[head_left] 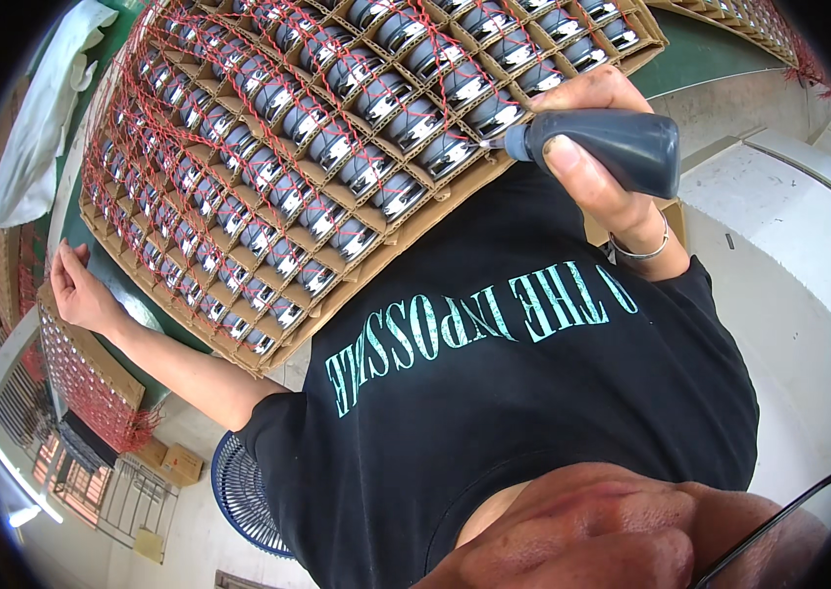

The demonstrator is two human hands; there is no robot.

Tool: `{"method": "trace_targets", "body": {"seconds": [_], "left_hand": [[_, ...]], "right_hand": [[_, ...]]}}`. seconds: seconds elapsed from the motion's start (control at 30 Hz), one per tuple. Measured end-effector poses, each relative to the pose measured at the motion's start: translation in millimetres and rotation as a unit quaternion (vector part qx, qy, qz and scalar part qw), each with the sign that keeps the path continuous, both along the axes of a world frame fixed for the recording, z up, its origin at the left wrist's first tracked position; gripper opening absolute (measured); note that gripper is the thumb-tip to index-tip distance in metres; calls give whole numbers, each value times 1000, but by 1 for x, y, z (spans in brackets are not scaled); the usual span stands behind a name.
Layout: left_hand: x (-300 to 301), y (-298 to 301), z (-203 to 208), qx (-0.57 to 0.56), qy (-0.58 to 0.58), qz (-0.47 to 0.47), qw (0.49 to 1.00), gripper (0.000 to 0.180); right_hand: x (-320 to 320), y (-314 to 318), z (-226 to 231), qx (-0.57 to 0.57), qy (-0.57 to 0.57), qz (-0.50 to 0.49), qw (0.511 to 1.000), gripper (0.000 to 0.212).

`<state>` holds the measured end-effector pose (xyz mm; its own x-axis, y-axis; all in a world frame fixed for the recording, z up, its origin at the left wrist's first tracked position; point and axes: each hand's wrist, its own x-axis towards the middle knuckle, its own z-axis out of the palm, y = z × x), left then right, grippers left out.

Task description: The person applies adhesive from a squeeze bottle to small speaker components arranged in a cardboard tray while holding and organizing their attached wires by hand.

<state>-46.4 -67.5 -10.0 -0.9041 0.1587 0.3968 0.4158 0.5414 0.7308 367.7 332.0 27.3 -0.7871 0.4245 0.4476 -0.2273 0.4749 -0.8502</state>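
My right hand (pixel 597 152) is wrapped round a dark squeeze bottle (pixel 617 147), which lies almost level. Its thin nozzle points left, with the tip at a small round speaker (pixel 450 152) in the near right part of a cardboard divider tray (pixel 391 240). Many like speakers, dark grey and silver, fill the cells in rows. Thin red wires (pixel 229 108) run loose over them, thickest on the left. Off the tray's left side, my left hand (pixel 87 293) is raised with its fingers curled together; whatever they may hold is hidden.
A green tabletop (pixel 720 93) lies under the tray. White plastic sheeting (pixel 43 128) sits at the far left. More wired trays stand at the left (pixel 92 378) and far right (pixel 744 25). A blue slatted stool (pixel 244 496) and a cardboard box (pixel 178 463) are on the floor.
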Motion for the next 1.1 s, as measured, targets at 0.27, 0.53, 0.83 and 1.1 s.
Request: {"method": "trace_targets", "body": {"seconds": [0.27, 0.53, 0.83, 1.1], "left_hand": [[-1, 11, 6, 17, 14, 3, 1000, 25], [14, 0, -17, 19, -21, 9, 1000, 27], [27, 9, -13, 23, -9, 52, 998, 31], [38, 10, -7, 37, -17, 100, 994, 30]], "right_hand": [[-5, 2, 5, 4, -5, -2, 1000, 13], [-11, 31, 17, -229, 5, 44, 972, 19], [-187, 111, 30, -237, -141, 38, 960, 28], [-233, 106, -3, -252, -91, 69, 961, 27]]}}
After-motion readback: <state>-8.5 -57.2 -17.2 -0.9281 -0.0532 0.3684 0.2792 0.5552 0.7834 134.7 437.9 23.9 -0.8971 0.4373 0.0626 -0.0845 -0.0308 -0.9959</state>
